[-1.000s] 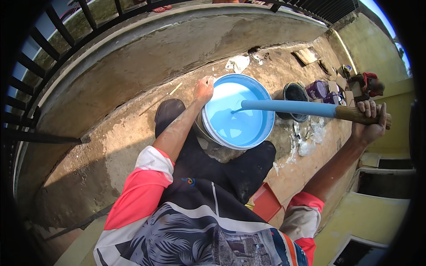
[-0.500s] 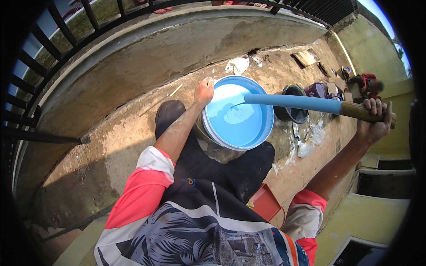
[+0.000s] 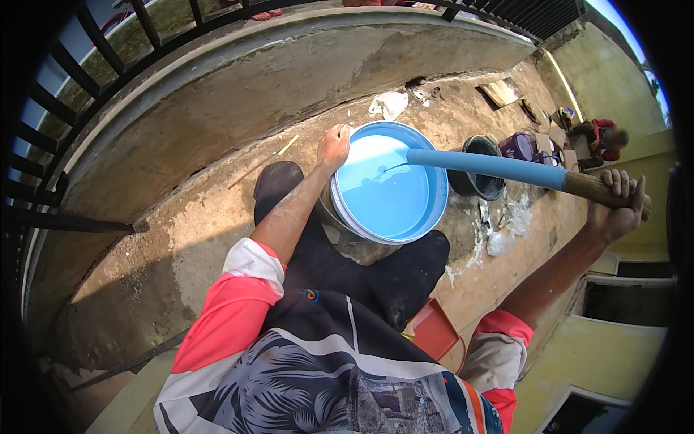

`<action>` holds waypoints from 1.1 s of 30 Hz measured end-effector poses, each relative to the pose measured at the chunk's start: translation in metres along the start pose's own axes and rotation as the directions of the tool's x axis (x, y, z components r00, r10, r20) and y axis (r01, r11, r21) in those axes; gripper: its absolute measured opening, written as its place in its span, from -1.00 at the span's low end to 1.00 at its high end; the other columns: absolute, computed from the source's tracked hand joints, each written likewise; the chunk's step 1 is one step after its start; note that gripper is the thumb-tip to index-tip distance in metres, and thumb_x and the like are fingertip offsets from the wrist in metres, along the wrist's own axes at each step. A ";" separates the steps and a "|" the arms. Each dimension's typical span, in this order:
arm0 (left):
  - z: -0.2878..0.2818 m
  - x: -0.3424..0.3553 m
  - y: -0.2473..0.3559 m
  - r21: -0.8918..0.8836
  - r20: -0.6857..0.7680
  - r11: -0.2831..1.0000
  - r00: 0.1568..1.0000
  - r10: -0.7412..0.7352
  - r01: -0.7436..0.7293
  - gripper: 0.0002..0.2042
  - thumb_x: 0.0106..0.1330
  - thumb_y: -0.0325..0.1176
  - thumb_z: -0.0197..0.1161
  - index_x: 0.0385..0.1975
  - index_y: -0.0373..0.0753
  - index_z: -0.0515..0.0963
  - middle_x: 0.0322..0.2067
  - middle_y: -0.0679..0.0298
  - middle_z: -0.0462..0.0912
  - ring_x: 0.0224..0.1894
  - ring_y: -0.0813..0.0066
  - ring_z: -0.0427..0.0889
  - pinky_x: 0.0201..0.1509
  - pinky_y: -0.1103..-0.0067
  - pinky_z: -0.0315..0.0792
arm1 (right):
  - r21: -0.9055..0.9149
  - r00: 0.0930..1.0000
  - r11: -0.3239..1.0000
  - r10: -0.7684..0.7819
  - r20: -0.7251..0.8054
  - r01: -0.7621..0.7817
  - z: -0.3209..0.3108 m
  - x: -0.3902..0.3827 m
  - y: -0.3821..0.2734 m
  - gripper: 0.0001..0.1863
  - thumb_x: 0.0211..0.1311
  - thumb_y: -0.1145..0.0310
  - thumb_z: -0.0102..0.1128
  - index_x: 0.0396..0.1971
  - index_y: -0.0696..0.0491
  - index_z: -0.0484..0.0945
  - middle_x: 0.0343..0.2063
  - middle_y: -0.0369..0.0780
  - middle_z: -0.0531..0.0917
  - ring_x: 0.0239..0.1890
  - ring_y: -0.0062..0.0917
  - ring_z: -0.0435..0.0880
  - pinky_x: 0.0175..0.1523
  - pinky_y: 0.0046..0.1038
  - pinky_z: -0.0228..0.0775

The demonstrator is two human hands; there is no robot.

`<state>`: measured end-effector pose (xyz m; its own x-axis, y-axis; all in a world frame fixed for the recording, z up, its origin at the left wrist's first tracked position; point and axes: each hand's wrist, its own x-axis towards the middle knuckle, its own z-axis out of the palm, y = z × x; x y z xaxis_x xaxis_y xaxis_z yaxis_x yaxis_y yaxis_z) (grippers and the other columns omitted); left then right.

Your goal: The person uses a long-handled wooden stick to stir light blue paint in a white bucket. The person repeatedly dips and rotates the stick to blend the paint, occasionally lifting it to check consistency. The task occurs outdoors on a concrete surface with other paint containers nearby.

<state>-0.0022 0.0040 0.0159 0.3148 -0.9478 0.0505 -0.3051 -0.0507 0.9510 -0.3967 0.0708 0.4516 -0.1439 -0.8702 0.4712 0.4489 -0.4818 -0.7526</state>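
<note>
My left hand [image 3: 334,148] is closed on the left rim of a large white bucket [image 3: 347,220] between my legs. Light blue paint [image 3: 383,199] fills much of it. My right hand [image 3: 618,202], out to the right, grips the bare wooden end of a thick round stick [image 3: 491,166]. The rest of the stick is coated in blue, and its far end is over the paint with a thin blue stream running down from it. A dark bucket [image 3: 477,184] stands just right of the white one, partly behind the stick.
A low concrete wall [image 3: 217,101] with black railing [image 3: 79,101] runs along the far side. A person in red [image 3: 603,137] crouches at right near purple cans [image 3: 517,145]. A white rag [image 3: 389,105], thin sticks [image 3: 264,163], plastic bags [image 3: 499,242] and a red tray [image 3: 434,322] lie around.
My right hand and the stick have shifted rightward, drawing the stick's far end slightly right and up over the paint. My left hand has stayed on the rim.
</note>
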 end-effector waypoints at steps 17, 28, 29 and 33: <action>0.004 0.006 -0.013 -0.002 -0.009 1.000 1.000 0.015 -0.015 -0.64 0.45 -0.17 0.01 -0.05 -0.29 0.64 -0.06 -0.05 0.69 0.07 -0.08 0.62 0.16 0.24 0.45 | 0.038 1.000 0.999 -0.017 -0.008 0.017 -0.017 -0.006 -0.011 -0.70 0.42 0.36 0.10 -0.56 0.01 0.33 -0.61 -0.32 0.27 -0.50 -0.53 0.33 -0.22 -0.39 0.22; -0.002 0.001 0.002 0.014 -0.010 1.000 1.000 0.012 -0.012 -0.66 0.44 -0.19 0.00 -0.10 -0.26 0.66 -0.10 -0.05 0.70 0.02 -0.08 0.64 0.13 0.22 0.47 | 0.058 1.000 0.998 -0.009 -0.012 0.010 -0.025 -0.009 -0.013 -0.71 0.42 0.36 0.10 -0.55 0.02 0.35 -0.61 -0.32 0.27 -0.51 -0.53 0.31 -0.21 -0.40 0.22; -0.002 0.001 0.000 0.016 -0.012 1.000 1.000 0.013 -0.013 -0.66 0.44 -0.19 0.00 -0.10 -0.26 0.66 -0.10 -0.05 0.70 0.03 -0.09 0.64 0.13 0.22 0.46 | 0.059 1.000 0.998 -0.010 -0.013 0.011 -0.026 -0.008 -0.013 -0.72 0.42 0.36 0.10 -0.55 0.02 0.35 -0.61 -0.32 0.27 -0.51 -0.53 0.31 -0.21 -0.40 0.22; 0.000 0.001 0.000 0.032 -0.012 1.000 1.000 0.000 0.000 -0.65 0.44 -0.18 0.00 -0.08 -0.26 0.65 -0.08 -0.06 0.69 0.05 -0.10 0.63 0.15 0.21 0.46 | 0.049 0.999 0.998 -0.027 -0.032 0.028 -0.026 -0.009 -0.011 -0.71 0.42 0.36 0.11 -0.55 0.02 0.35 -0.61 -0.32 0.27 -0.51 -0.53 0.31 -0.21 -0.40 0.22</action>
<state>-0.0021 0.0026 0.0156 0.3253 -0.9440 0.0541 -0.3333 -0.0610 0.9408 -0.4237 0.0812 0.4440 -0.1840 -0.8599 0.4761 0.4877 -0.5004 -0.7154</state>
